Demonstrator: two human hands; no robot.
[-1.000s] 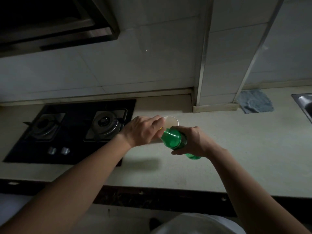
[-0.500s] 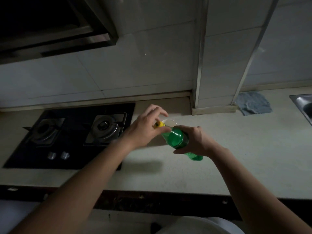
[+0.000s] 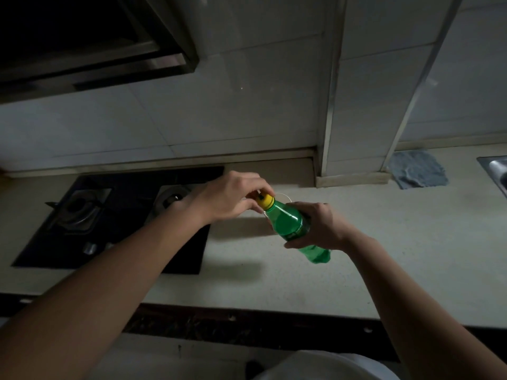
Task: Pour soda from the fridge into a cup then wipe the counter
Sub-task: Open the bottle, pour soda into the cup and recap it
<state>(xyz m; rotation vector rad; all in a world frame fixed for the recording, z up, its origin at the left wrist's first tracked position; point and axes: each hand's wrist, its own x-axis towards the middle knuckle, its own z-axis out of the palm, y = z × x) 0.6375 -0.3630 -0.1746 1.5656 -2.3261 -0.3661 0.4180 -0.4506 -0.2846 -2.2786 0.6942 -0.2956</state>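
Note:
A green plastic soda bottle (image 3: 288, 223) is held tilted above the pale counter (image 3: 397, 256), neck pointing up and left. My right hand (image 3: 318, 226) is wrapped around its middle. My left hand (image 3: 230, 196) has its fingertips closed on the yellow cap (image 3: 265, 201), which sits on the bottle's neck. Behind the bottle, only the thin rim of a clear cup (image 3: 285, 195) shows on the counter; the rest of it is hidden by the bottle and my hands.
A black two-burner gas hob (image 3: 90, 215) lies at the left, a range hood (image 3: 82, 50) above it. A grey cloth (image 3: 417, 170) lies by the tiled wall column at the back right. A steel sink's corner (image 3: 496, 171) shows at the far right.
My left hand's fingers spread briefly around the cap and have closed on it again. The bottle has tipped a little, showing the yellow cap more fully.

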